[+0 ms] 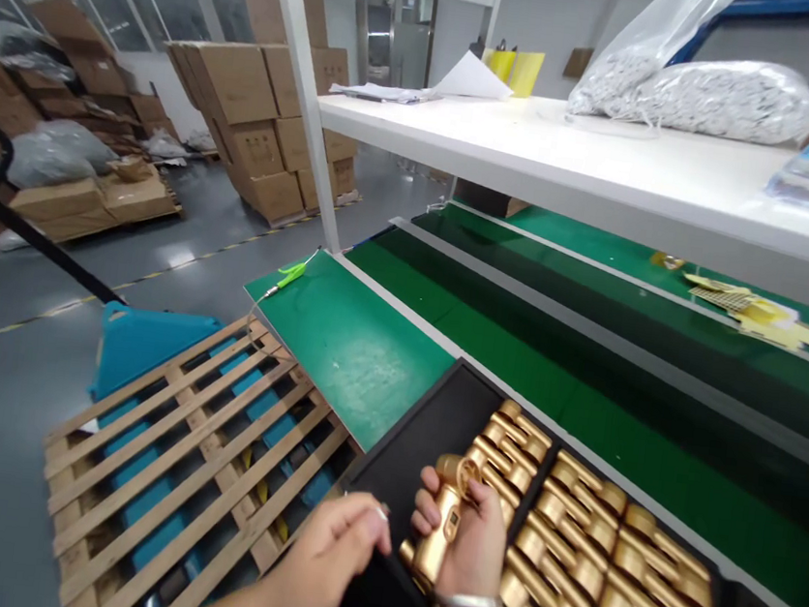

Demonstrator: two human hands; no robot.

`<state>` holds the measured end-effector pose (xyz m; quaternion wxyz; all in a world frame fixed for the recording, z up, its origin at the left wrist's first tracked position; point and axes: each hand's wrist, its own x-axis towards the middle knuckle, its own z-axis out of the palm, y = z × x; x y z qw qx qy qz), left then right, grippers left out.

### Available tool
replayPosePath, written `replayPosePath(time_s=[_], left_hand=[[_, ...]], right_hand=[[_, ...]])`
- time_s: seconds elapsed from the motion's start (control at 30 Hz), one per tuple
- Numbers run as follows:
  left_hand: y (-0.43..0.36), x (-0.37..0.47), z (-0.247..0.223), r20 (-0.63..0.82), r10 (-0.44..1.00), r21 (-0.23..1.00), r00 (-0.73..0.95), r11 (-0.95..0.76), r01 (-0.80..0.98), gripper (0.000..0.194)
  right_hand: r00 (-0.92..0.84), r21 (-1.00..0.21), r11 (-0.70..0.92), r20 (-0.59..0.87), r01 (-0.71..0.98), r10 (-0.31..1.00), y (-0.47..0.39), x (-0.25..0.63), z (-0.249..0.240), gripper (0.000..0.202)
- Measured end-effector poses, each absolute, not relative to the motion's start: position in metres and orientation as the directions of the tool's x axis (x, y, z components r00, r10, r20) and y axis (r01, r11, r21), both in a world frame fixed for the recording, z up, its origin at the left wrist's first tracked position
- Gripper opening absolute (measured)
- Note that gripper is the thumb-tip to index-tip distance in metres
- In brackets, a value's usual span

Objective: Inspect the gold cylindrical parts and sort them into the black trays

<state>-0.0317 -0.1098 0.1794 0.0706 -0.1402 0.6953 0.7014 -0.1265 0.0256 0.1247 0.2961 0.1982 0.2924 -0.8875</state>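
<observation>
Cardboard boxes [264, 122] stand stacked across a grey workshop floor marked with striped tape, behind a line of green-topped work surfaces. At far left, a blue pallet jack [143, 347] sits with its black handle angled up toward the left, its forks under a slatted wooden pallet [156, 490]. Next to the pallet, a bright green air gun [291, 277] lies at the far left edge of a green panel [356, 347].

Papers [388, 93] and yellow folders [522, 71] rest near the left end of a white shelf [538, 153] overhead. At centre, the worker's left hand [332, 554] is loosely curled, thumb against forefinger, near the left edge of a black tray [418, 441]; whether the fingertips pinch anything cannot be told. Just beside it, the right hand [471, 545], a silver band [473, 602] at the wrist, grips a gold device [436, 536] with a round, spoked head, tilted above the tray's left part.

Similar gold pieces [559, 545] fill rows toward the tray's right edge, split by a dark divider. Clear bags of white material [727, 99] lie on the shelf's right half, above yellow scraps [775, 318] on a green strip.
</observation>
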Motion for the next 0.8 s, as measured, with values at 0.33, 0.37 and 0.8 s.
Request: replayPosePath(time_s=[0.33,0.37,0.8], left_hand=[[-0.069,-0.050,0.189,-0.107,0.371,0.857,-0.922,0.504,0.104,0.027],[-0.066,-0.050,0.189,-0.128,0.362,0.849,-0.923,0.521,0.087,0.028],[-0.041,-0.040,0.161,-0.322,0.197,0.866,-0.926,0.457,-0.204,0.035]], right_hand=[[-0.552,0.155,-0.871,-0.718,0.466,-0.423,0.051,-0.123,0.154,0.038],[-0.560,0.140,-0.879,-0.723,0.455,-0.405,0.054,-0.122,0.152,0.038],[-0.828,-0.416,-0.861,-0.561,0.291,-0.008,0.063,-0.104,0.162,0.049]])
